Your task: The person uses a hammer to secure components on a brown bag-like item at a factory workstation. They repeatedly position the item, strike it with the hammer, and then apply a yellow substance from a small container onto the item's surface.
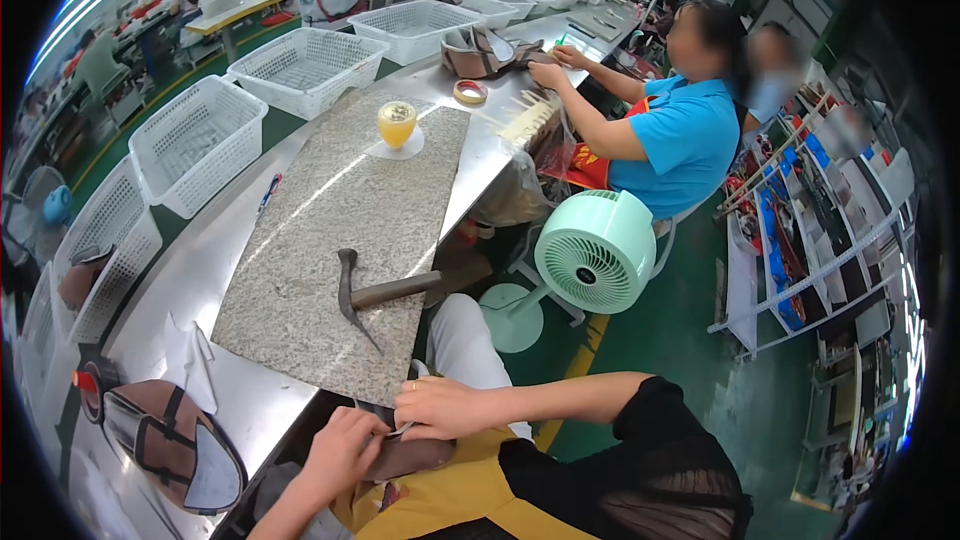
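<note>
A worker's two hands meet over a brown leather piece (415, 457) held in the lap, just below the near edge of the steel worktop (200, 280). The left hand (342, 448) is closed on the piece's left side; the right hand (440, 407) curls over its top, pinching a small pale, thin item too small to tell. Just beyond the hands a hammer (375, 292) lies flat on a granite slab (330, 230), and at the slab's far end stands a glass of yellow liquid (397, 124). Left of the hands a sandal on a last (175, 445) rests on the worktop. White baskets (195, 140) line the far left edge. To the right, a mint-green fan (594, 251) stands on the floor beside a seated person in blue (680, 135).
</note>
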Demonstrator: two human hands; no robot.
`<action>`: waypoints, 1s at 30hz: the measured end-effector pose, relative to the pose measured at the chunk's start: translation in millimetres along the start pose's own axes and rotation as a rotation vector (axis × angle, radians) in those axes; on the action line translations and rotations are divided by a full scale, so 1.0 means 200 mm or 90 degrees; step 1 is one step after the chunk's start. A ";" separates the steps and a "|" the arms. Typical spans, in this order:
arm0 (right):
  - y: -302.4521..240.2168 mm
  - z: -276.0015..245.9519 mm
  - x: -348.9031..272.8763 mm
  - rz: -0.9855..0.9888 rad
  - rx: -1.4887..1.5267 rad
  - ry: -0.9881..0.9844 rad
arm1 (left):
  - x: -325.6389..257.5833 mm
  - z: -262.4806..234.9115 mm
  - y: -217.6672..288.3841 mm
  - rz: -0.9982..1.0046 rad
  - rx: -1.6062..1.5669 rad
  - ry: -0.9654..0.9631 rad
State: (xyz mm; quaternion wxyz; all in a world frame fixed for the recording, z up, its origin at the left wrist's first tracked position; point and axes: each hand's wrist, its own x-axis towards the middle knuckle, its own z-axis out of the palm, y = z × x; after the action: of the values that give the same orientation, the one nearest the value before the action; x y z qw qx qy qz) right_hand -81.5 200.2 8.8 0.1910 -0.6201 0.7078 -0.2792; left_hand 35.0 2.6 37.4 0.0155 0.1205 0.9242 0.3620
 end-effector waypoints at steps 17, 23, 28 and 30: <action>0.00 -0.14 -0.06 -0.015 0.175 0.056 | 0.28 -0.26 -0.11 -0.080 -0.257 -0.592; 0.10 -0.12 -0.07 -0.002 0.264 0.057 | 0.25 -0.03 -0.24 -0.091 -0.427 -0.586; 0.16 -0.12 -0.05 0.073 0.290 0.041 | 0.14 0.02 -0.27 -0.223 -0.563 -0.441; 0.18 -0.09 -0.06 0.122 0.338 0.029 | 0.14 0.00 -0.21 -0.254 -0.558 -0.408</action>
State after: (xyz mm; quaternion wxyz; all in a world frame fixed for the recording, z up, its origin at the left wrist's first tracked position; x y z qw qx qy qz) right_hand -118.1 217.7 0.1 0.3558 -0.4725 0.6694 -0.4494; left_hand -0.2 -21.3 11.2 0.4114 0.0297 0.6417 0.6466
